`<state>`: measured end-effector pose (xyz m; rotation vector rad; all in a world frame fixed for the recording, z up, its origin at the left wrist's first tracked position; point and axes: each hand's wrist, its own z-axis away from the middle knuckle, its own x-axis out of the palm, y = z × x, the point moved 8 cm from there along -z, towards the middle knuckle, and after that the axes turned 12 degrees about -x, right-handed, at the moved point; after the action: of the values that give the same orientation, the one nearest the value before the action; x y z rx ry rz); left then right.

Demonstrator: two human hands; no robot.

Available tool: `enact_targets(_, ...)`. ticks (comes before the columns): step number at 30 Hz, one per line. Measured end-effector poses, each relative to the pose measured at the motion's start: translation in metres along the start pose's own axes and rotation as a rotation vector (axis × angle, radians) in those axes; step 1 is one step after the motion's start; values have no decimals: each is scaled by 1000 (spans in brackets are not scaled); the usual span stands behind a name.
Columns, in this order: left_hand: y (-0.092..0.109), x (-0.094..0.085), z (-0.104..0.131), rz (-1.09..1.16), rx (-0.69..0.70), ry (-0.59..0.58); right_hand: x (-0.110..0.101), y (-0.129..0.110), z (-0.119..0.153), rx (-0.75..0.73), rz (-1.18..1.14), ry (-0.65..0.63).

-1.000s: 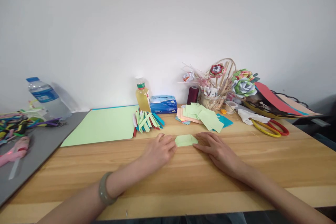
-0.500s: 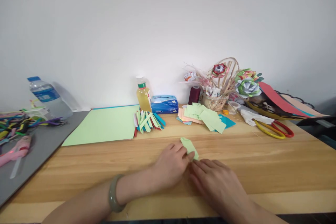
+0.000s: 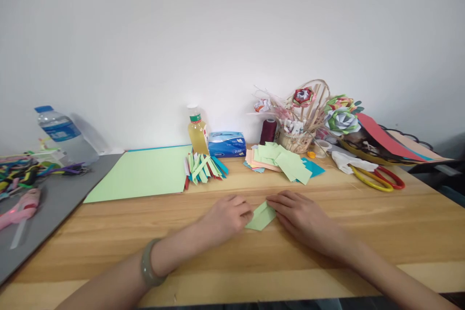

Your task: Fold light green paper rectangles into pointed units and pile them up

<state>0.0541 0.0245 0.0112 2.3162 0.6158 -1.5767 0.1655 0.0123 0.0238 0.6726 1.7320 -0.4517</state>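
A small piece of folded light green paper (image 3: 261,218) lies on the wooden table between my two hands, with crease lines across it. At its left corner, my left hand (image 3: 230,215) has curled fingers closed on the edge. My right hand (image 3: 301,215) holds the upper right corner, its fingers together and bent over the paper. The fingertips hide both ends of the sheet. A bangle (image 3: 150,264) circles my left wrist.
Behind the hands are a pile of paper squares (image 3: 290,163), folded strips (image 3: 203,169), a tissue pack (image 3: 227,145) and a bottle (image 3: 197,131). Scissors (image 3: 372,179) lie right. A large green sheet (image 3: 141,174) and pink glue gun (image 3: 23,208) are left.
The green paper has been turned, its long side now running sideways. My hands have moved apart to its two ends; the right hand has shifted up and away from the left.
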Motion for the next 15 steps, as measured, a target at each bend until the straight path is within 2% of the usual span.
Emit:
enact_targets(5,6,-6,6,-27,0,10,-2,-14,2,73,185,-5)
enact_targets(9,18,-3,12,-80,74,19,3,-16,3,76,260,-11)
enact_targets(12,20,0,14,-144,126,18,4,-18,3,42,245,-9)
enact_targets(15,15,-1,11,-182,115,17,3,-15,1,59,144,-44)
